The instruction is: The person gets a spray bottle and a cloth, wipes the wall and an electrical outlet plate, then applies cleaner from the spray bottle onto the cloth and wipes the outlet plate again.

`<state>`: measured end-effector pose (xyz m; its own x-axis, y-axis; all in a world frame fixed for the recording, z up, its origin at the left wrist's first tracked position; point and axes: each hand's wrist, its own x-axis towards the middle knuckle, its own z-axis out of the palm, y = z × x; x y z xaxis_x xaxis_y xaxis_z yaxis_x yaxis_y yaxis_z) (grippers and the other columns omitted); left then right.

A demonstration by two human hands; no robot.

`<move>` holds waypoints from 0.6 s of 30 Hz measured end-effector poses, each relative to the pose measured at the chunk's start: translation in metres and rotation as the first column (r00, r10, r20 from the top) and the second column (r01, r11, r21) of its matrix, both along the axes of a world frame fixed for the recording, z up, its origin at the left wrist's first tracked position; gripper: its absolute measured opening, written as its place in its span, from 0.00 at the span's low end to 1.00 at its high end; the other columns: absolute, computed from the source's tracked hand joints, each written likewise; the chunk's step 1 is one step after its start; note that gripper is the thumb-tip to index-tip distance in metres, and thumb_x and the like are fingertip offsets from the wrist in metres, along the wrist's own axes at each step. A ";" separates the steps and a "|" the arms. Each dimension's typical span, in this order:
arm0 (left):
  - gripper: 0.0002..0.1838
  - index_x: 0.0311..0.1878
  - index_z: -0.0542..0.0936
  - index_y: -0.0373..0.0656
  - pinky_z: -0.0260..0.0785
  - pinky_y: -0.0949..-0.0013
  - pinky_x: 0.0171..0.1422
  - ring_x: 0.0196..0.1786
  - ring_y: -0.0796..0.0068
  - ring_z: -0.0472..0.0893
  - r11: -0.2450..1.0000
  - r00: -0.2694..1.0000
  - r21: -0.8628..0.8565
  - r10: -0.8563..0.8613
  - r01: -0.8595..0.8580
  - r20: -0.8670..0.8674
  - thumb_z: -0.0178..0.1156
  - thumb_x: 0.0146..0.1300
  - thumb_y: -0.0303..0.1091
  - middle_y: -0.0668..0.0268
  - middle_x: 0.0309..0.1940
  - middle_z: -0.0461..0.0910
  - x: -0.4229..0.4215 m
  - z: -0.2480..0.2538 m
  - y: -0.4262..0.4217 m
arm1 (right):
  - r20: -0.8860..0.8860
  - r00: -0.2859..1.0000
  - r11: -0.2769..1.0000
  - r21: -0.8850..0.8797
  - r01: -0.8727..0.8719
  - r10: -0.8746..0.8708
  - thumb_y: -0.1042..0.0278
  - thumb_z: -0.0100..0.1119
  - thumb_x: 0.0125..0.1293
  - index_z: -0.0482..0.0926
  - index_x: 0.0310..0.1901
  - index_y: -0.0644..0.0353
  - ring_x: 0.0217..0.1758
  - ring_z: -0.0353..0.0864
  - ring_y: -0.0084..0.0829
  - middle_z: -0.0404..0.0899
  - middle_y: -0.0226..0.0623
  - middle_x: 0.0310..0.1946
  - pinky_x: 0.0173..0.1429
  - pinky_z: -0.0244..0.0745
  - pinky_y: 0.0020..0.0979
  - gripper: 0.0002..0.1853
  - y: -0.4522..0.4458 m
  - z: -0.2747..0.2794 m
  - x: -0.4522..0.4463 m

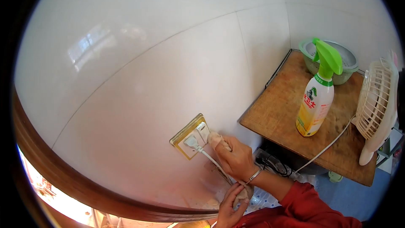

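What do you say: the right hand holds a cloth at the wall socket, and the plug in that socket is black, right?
Not quite: the plug is white, not black, as the head view shows. The right hand does hold a cloth at the wall socket.

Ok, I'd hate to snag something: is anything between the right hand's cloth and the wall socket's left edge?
Yes: the white plug sits in the wall socket left of the cloth, and its cord slants down beside the right hand.

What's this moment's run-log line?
right hand: crumpled beige cloth at gold-framed rectangular socket | left hand: bunched beige fabric | white plug: inserted
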<state>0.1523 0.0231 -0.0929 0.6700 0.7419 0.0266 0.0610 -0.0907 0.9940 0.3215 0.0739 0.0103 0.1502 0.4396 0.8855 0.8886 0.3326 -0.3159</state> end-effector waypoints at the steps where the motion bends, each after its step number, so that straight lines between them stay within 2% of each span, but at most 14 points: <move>1: 0.27 0.66 0.72 0.39 0.60 0.62 0.70 0.70 0.57 0.67 1.000 1.000 -0.001 -0.003 0.003 -0.001 0.62 0.63 0.33 0.51 0.66 0.70 0.001 0.003 -0.001 | -0.001 1.000 1.000 -0.001 0.003 -0.003 0.76 0.62 0.57 0.82 0.51 0.55 0.31 0.83 0.41 0.81 0.45 0.41 0.33 0.80 0.33 0.18 -0.002 -0.010 0.001; 3: 0.26 0.65 0.71 0.38 0.60 0.61 0.70 0.69 0.57 0.69 0.997 0.988 0.038 -0.063 0.069 -0.142 0.61 0.64 0.31 0.51 0.65 0.71 0.002 0.013 -0.005 | -0.034 0.998 0.995 -0.092 -0.047 0.044 0.76 0.63 0.56 0.82 0.51 0.55 0.32 0.83 0.40 0.81 0.44 0.40 0.33 0.80 0.33 0.18 -0.006 -0.025 0.003; 4: 0.26 0.65 0.71 0.38 0.60 0.61 0.70 0.69 0.57 0.69 0.997 0.988 0.041 -0.063 0.070 -0.144 0.61 0.64 0.31 0.51 0.65 0.71 0.002 0.013 -0.007 | -0.036 0.998 0.995 -0.089 -0.046 0.043 0.76 0.63 0.56 0.82 0.51 0.55 0.32 0.83 0.40 0.81 0.44 0.40 0.33 0.80 0.33 0.18 -0.007 -0.029 0.003; 6: 0.26 0.66 0.70 0.38 0.63 0.62 0.67 0.67 0.59 0.70 0.911 0.982 0.404 -0.010 0.087 -0.190 0.60 0.64 0.28 0.53 0.65 0.70 0.002 0.013 -0.008 | -0.062 0.995 0.997 -0.004 -0.074 0.074 0.77 0.60 0.54 0.80 0.53 0.53 0.34 0.82 0.40 0.78 0.40 0.42 0.34 0.79 0.35 0.22 -0.006 -0.033 0.004; 7: 0.26 0.66 0.70 0.38 0.63 0.62 0.67 0.67 0.59 0.70 0.911 0.981 0.404 -0.008 0.087 -0.191 0.60 0.64 0.28 0.53 0.65 0.70 0.004 0.024 -0.010 | -0.064 0.995 0.997 -0.004 -0.075 0.075 0.77 0.60 0.54 0.80 0.53 0.53 0.34 0.82 0.40 0.78 0.40 0.42 0.34 0.79 0.35 0.22 -0.006 -0.025 0.004; 9: 0.26 0.66 0.70 0.38 0.67 0.64 0.63 0.65 0.62 0.71 0.998 0.998 0.063 0.032 -0.029 -0.046 0.59 0.64 0.26 0.56 0.66 0.68 0.007 0.046 -0.017 | 0.002 0.998 0.993 0.096 -0.069 0.069 0.78 0.60 0.53 0.80 0.53 0.54 0.35 0.82 0.39 0.78 0.40 0.42 0.34 0.79 0.34 0.23 -0.007 0.001 0.004; 10: 0.26 0.66 0.70 0.38 0.67 0.64 0.63 0.65 0.62 0.71 0.997 0.998 0.064 0.035 -0.032 -0.046 0.59 0.64 0.26 0.56 0.66 0.68 0.005 0.039 -0.014 | 0.002 0.997 0.993 0.097 -0.072 0.072 0.78 0.60 0.53 0.80 0.53 0.54 0.35 0.82 0.39 0.78 0.40 0.42 0.34 0.79 0.34 0.23 -0.004 0.012 0.004; 12: 0.27 0.67 0.70 0.38 0.69 0.65 0.61 0.65 0.65 0.71 0.999 0.993 -0.020 0.047 -0.045 0.106 0.59 0.63 0.26 0.58 0.67 0.67 0.003 0.024 -0.006 | 0.000 0.996 0.986 0.145 -0.083 0.084 0.77 0.64 0.55 0.83 0.45 0.58 0.32 0.83 0.41 0.81 0.46 0.41 0.33 0.79 0.34 0.14 0.002 0.026 0.000; 13: 0.27 0.67 0.70 0.38 0.69 0.65 0.61 0.65 0.65 0.71 0.999 0.993 -0.019 0.052 -0.050 0.109 0.59 0.63 0.26 0.58 0.67 0.67 0.003 0.023 -0.006 | 0.002 0.996 0.985 0.146 -0.089 0.089 0.77 0.64 0.55 0.83 0.45 0.58 0.32 0.83 0.41 0.81 0.46 0.41 0.33 0.79 0.34 0.14 0.002 0.026 -0.001; 15: 0.27 0.67 0.69 0.37 0.69 0.65 0.61 0.65 0.65 0.71 0.986 0.990 0.141 0.072 -0.088 0.118 0.60 0.64 0.26 0.58 0.67 0.67 0.005 0.024 -0.007 | 0.002 0.997 0.986 0.147 -0.076 0.076 0.76 0.64 0.55 0.82 0.43 0.57 0.32 0.83 0.41 0.81 0.45 0.41 0.32 0.79 0.34 0.12 0.001 0.022 -0.001; 16: 0.27 0.67 0.69 0.37 0.69 0.65 0.61 0.65 0.65 0.71 0.986 0.990 0.138 0.074 -0.090 0.119 0.60 0.64 0.26 0.58 0.67 0.67 0.003 0.016 -0.006 | 0.002 0.997 0.987 0.144 -0.077 0.078 0.76 0.64 0.55 0.82 0.43 0.57 0.32 0.83 0.41 0.81 0.45 0.41 0.32 0.79 0.34 0.12 0.000 0.016 -0.002; 18: 0.27 0.67 0.69 0.36 0.68 0.66 0.62 0.66 0.64 0.70 0.998 1.000 -0.059 0.009 -0.007 0.025 0.60 0.64 0.27 0.57 0.68 0.66 -0.001 -0.003 -0.004 | 0.022 0.999 0.997 0.062 -0.048 0.046 0.79 0.60 0.51 0.81 0.55 0.53 0.34 0.82 0.36 0.78 0.38 0.40 0.34 0.79 0.32 0.26 -0.001 0.000 -0.002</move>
